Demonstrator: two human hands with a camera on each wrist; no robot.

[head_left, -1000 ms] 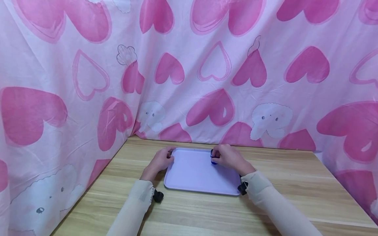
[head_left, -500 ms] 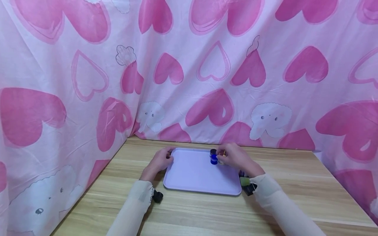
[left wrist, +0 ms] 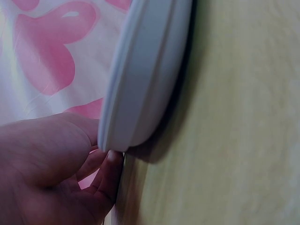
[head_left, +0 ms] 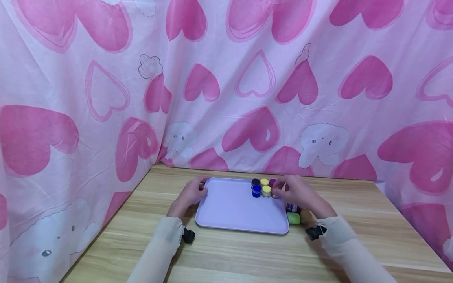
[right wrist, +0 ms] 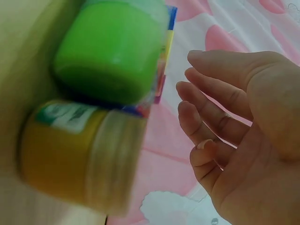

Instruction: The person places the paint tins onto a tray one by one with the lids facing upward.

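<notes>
A lilac tray (head_left: pixel 237 212) lies on the table, and my left hand (head_left: pixel 191 194) grips its left edge near the far corner. In the left wrist view the thumb is above the tray rim (left wrist: pixel 117 93) and the fingers are below. Small paint jars stand in two short rows at the tray's far right: a blue jar (head_left: pixel 256 191), a dark jar (head_left: pixel 255 183), yellow jars (head_left: pixel 266 191), and a purple jar (head_left: pixel 272 182). My right hand (head_left: pixel 297 191) is beside the right-end jars, partly hiding a red-orange one. In the right wrist view its loosely bent fingers (right wrist: pixel 215 117) hold nothing.
Right of the tray, under the right forearm, are a dark purple jar (head_left: pixel 292 207), a green jar (head_left: pixel 293 218) and an amber jar (head_left: pixel 307 216). A pink heart-print curtain (head_left: pixel 247 78) rises behind and left of the wooden table (head_left: pixel 226 259).
My right hand has moved to the right along the jars, uncovering the blue, dark, yellow and purple ones and the jars beside the tray. My left hand stays on the tray's edge.
</notes>
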